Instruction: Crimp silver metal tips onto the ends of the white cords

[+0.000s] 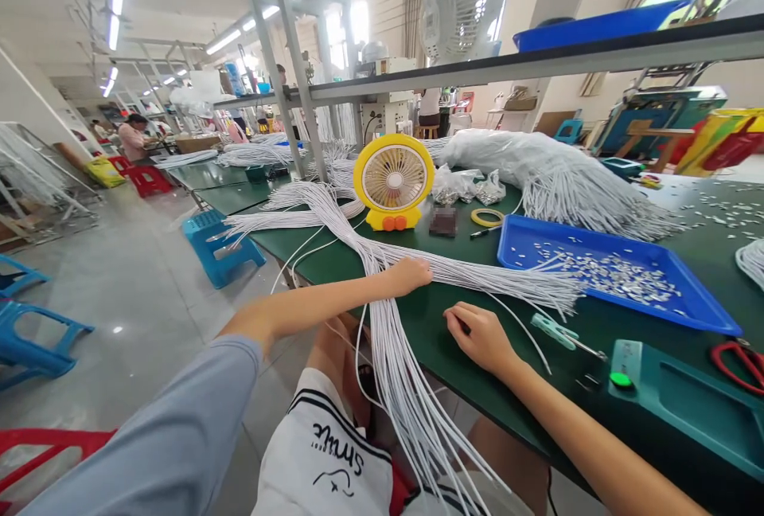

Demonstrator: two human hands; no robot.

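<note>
My left hand (411,275) is closed over a bundle of thin white cables (501,275) lying across the green table; its fingertips are hidden, and it appears to grip some of the strands. Another bunch of white cables (397,349) passes under my left forearm and hangs over the table's edge onto my lap. My right hand (479,334) rests at the front edge with fingers curled inward. Whatever it may hold is hidden. To its right lie a single loose cable (525,333) and a pale green clip-like tool (556,333) with a metal tip.
A blue tray (686,293) holds many small metal pieces. Close by are a green machine (686,396) with a green button, red-handled scissors (740,365), yellow tape (487,217) and a yellow fan (394,181). Behind lies a plastic-wrapped cable bundle (537,162), under a shelf (597,54).
</note>
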